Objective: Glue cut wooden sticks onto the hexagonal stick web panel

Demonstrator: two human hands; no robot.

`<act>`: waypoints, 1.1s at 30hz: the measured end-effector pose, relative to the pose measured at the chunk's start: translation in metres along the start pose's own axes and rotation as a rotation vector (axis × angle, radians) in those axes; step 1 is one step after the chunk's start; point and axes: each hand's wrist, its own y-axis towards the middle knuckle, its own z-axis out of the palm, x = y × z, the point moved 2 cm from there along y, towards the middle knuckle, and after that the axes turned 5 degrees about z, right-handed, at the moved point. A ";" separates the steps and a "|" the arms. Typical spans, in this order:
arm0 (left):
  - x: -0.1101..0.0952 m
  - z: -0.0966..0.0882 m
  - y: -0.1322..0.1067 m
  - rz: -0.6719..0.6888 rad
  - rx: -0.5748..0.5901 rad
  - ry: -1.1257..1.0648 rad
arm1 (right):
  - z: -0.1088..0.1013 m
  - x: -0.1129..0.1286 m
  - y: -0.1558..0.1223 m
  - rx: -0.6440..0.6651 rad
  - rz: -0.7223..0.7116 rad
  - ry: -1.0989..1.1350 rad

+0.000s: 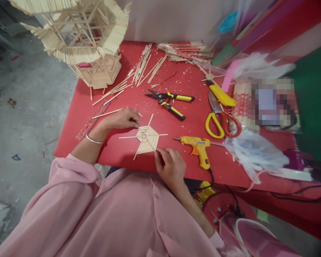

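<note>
A flat, web-shaped piece of thin wooden sticks (149,140) lies on the red tabletop in front of me, its spokes sticking out past rows of short sticks. At its upper left edge, my left hand (126,117) has its fingers closed on a spoke. The thumb and forefinger of my right hand (171,165) pinch its lower right corner. Beside my left wrist rest a loose stick (107,113) and a clear ruler-like strip (92,123). A yellow glue gun (199,146) lies to the right of my right hand, nozzle pointing left.
Yellow-black pliers (171,100) lie beyond the web. Scissors (216,110) and a yellow-handled cutter (221,93) are to the right. Loose sticks (143,67) and bagged sticks (187,50) lie at the back. A stick-built pavilion model (96,64) stands back left. Plastic bags (254,153) crowd the right.
</note>
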 end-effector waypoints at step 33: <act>0.019 -0.034 -0.014 -0.269 -0.509 0.501 | -0.036 0.009 0.096 -0.011 0.074 -0.024</act>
